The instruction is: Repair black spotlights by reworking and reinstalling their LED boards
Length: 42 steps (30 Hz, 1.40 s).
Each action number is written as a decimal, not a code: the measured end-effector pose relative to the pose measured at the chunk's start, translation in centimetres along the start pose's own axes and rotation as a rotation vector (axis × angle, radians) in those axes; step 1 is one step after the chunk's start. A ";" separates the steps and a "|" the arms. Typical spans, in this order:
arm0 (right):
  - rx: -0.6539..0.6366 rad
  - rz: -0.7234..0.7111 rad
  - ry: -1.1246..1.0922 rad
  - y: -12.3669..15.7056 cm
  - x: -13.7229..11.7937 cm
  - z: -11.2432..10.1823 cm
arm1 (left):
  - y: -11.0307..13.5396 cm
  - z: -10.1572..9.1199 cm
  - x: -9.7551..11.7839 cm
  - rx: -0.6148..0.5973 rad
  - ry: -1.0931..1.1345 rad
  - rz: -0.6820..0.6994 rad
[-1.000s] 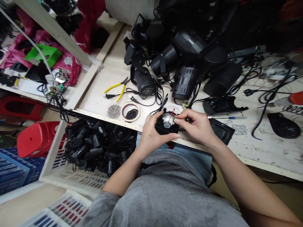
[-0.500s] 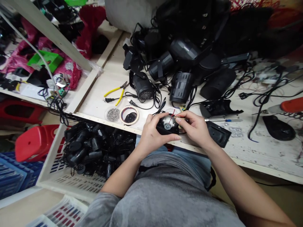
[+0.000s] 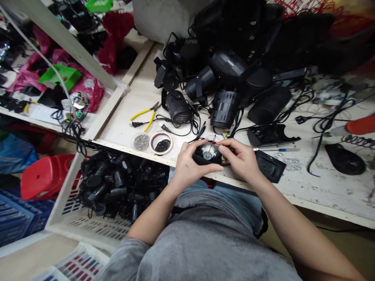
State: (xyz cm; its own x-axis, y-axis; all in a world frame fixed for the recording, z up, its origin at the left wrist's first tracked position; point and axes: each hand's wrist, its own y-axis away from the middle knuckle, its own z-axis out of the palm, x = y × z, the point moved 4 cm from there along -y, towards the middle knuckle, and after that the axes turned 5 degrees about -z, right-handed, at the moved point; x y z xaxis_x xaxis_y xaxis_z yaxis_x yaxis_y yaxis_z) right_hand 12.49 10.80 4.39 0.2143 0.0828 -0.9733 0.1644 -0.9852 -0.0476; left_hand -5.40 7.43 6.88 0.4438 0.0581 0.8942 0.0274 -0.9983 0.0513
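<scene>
Left hand (image 3: pixel 189 166) curled round a black housing (image 3: pixel 200 159), gripping it at the near edge of the counter (image 3: pixel 328 191). Pale motor (image 3: pixel 208 153) sits in the housing. Right hand (image 3: pixel 242 159) at the housing's right side, thumb and forefinger pinched on a red wire (image 3: pixel 213 141). Left: screws (image 3: pixel 141 141), tape ring (image 3: pixel 151 145); pliers (image 3: pixel 151 115) farther back. Right: black cover (image 3: pixel 270 167), screwdriver (image 3: pixel 278 150) just beyond. Far side: black lamps (image 3: pixel 225 109).

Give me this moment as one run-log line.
left hand: gripping black housing | right hand: touching red wire | yellow-handled pliers: on bench, handles spread
</scene>
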 end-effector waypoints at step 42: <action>0.056 -0.240 0.212 -1.4 -0.1 0.4 | -1.5 1.2 -1.4 -0.064 0.677 -0.380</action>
State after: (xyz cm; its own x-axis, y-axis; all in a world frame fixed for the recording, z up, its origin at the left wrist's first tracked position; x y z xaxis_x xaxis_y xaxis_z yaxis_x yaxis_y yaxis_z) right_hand 11.87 12.08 4.46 0.3726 0.3377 -0.8644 0.1826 -0.9399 -0.2884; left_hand -4.99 8.88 5.03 -0.2302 0.4034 0.8856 0.0069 -0.9093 0.4160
